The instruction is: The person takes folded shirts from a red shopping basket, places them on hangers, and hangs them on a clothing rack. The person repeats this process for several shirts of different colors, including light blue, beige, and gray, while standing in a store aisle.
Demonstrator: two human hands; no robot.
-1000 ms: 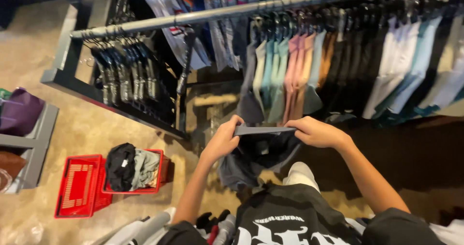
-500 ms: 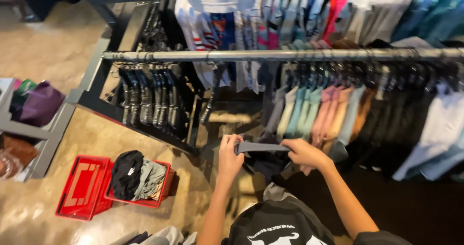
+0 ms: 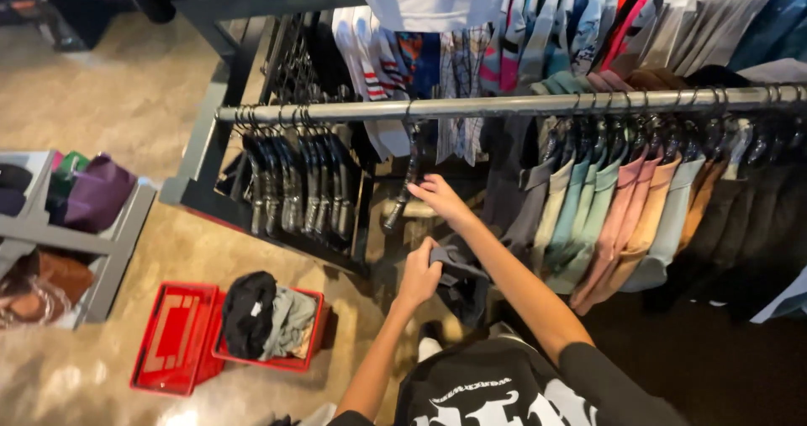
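My left hand [image 3: 418, 273] grips a bunched dark grey garment [image 3: 461, 290] at waist height in front of me. My right hand [image 3: 437, 195] is raised higher, its fingers on a black hanger [image 3: 409, 174] that hangs from the grey metal rail [image 3: 504, 105]. The garment droops below the left hand and partly hides my legs. To the right of both hands, pastel and earth-coloured shirts [image 3: 622, 216] hang close together on the same rail.
A cluster of empty black hangers [image 3: 294, 186] hangs at the rail's left end. Two red baskets [image 3: 172, 338] stand on the tan floor at the lower left, one holding dark and grey clothes [image 3: 267, 315]. A grey shelf [image 3: 118, 232] with bags stands at the far left.
Both hands held the dark garment stretched out between them. Now the right hand has let go and risen to the hanger on the rail. The left hand keeps the garment bunched lower down.
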